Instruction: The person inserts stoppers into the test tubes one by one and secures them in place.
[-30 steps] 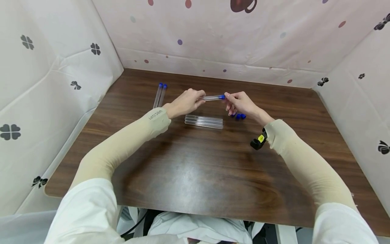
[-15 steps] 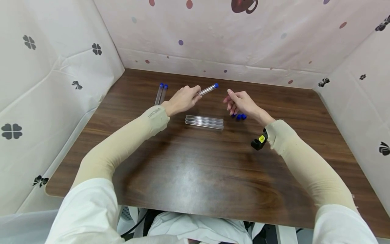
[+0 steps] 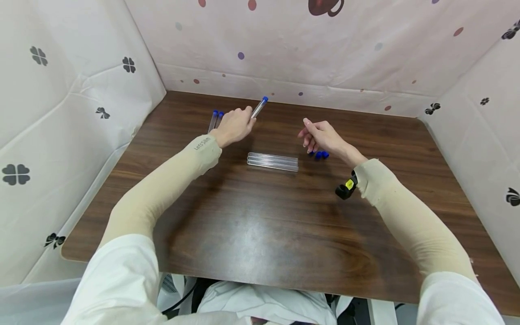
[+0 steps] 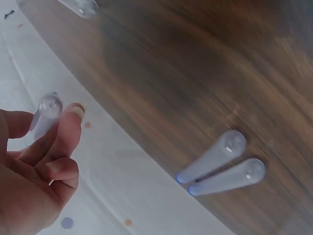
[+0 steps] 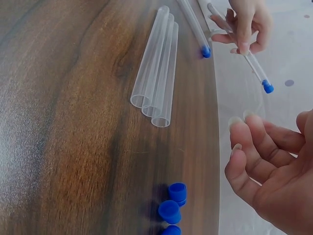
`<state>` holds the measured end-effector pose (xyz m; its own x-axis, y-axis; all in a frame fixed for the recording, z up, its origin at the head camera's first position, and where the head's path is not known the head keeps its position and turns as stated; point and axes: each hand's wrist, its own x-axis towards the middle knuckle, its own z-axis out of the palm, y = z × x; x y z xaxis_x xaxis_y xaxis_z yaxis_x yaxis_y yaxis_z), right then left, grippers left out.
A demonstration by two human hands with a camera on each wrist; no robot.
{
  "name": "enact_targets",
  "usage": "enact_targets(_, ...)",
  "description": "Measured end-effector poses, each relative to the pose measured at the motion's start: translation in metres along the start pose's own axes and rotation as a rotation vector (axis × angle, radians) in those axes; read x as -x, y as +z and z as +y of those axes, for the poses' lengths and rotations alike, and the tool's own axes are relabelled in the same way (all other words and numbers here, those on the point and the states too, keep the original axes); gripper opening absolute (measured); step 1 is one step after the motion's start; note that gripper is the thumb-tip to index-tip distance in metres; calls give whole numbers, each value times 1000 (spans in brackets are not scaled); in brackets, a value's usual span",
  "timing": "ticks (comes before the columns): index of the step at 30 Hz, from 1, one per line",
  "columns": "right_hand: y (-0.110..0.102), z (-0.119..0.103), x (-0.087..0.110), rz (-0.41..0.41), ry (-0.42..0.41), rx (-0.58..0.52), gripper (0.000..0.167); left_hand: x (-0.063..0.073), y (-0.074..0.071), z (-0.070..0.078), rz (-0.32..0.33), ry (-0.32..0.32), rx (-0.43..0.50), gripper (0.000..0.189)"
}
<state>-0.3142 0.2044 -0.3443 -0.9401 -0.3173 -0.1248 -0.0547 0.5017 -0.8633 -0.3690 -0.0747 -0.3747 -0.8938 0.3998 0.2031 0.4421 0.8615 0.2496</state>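
Observation:
My left hand (image 3: pixel 234 126) pinches a clear test tube (image 3: pixel 257 108) whose blue cap points up and away. In the left wrist view that tube's rounded bottom (image 4: pixel 51 105) shows between thumb and fingers. Two capped test tubes (image 4: pixel 215 156) lie side by side on the table near this hand. My right hand (image 3: pixel 322 135) hovers over the table with fingers loosely bent, holding nothing. Below it sit several loose blue caps (image 5: pixel 169 211). Three uncapped test tubes (image 5: pixel 155 68) lie in a row between the hands, open ends toward the caps.
The brown wooden table (image 3: pixel 252 234) meets a white patterned curtain (image 3: pixel 260 54) along its back edge. More curtain hangs at both sides. A black device with a yellow label (image 3: pixel 346 186) is strapped at my right wrist.
The right hand has let go of the capped tube's end. My left hand has carried the tube left and back, turning its cap upward. The right hand has stayed over the caps.

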Motion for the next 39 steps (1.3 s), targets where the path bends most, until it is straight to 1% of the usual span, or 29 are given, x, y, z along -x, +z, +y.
enact_targets(3, 0, -9, 7, -4, 8, 14, 52, -4, -1, -5, -34, -50, -2, 25)
enact_targets(7, -1, -10, 8, 5, 9, 31, 52, -9, -2, -11, -66, -107, 0, 25)
enact_targets(9, -2, -10, 9, 10, 6, 37, 52, -11, -2, -13, -69, -122, -8, 26)
enact_targets(12, -3, -10, 11, 17, 8, 45, 52, -12, -2, -16, -73, -137, -23, 27)
enact_targets(18, -6, -9, 14, 29, 4, 72, 53, -12, 2, -22, -103, -161, -33, 30)
enact_targets(22, -7, -8, 15, 38, 2, 84, 53, -13, 5, -24, -96, -161, -29, 31)
enact_targets(24, -8, -7, 15, 38, 5, 87, 52, -13, 6, -25, -93, -166, -42, 31)
enact_targets(28, -9, -7, 17, 31, 7, 101, 53, -12, 9, -26, -111, -195, -89, 33)
enact_targets(31, -9, -7, 19, 43, 12, 106, 52, -12, 10, -28, -119, -199, -107, 33)
enact_targets(34, -8, -8, 19, 52, 15, 108, 52, -10, 11, -31, -122, -202, -110, 34)
enact_targets(39, -2, -8, 14, 14, -5, 116, 52, -2, 14, -41, -160, -257, -122, 36)
